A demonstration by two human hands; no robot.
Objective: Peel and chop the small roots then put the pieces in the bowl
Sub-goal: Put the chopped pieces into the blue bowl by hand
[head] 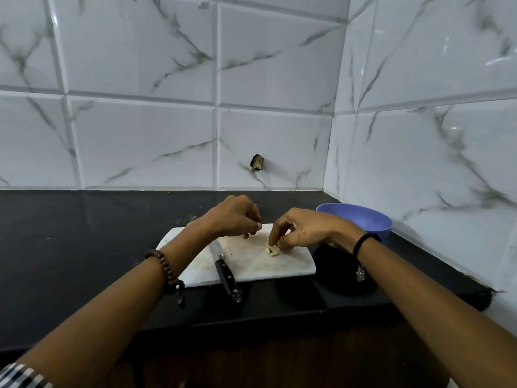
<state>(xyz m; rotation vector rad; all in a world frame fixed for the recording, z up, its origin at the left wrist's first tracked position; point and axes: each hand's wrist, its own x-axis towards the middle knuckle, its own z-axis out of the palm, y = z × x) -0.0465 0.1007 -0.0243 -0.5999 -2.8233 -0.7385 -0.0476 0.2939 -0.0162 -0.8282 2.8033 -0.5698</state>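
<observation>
Fingers [272, 238] of right hand [305, 231]: curled, thumb and forefinger pinch the top of the root piece [272, 251].
Fingers of left hand [237, 219]: curled down over the cutting board [251, 266], tips close together; if they hold something, one cannot tell.
Desk [70, 247]: black, carries everything.
Cutting board: white, lies flat near the front edge of the desk.
Bowl [363, 219]: blue-violet, stands beyond the right end of the board.
Knife [228, 278]: lies on the left part of the board, black handle over the near edge.
Root piece: pale, on the board.
</observation>
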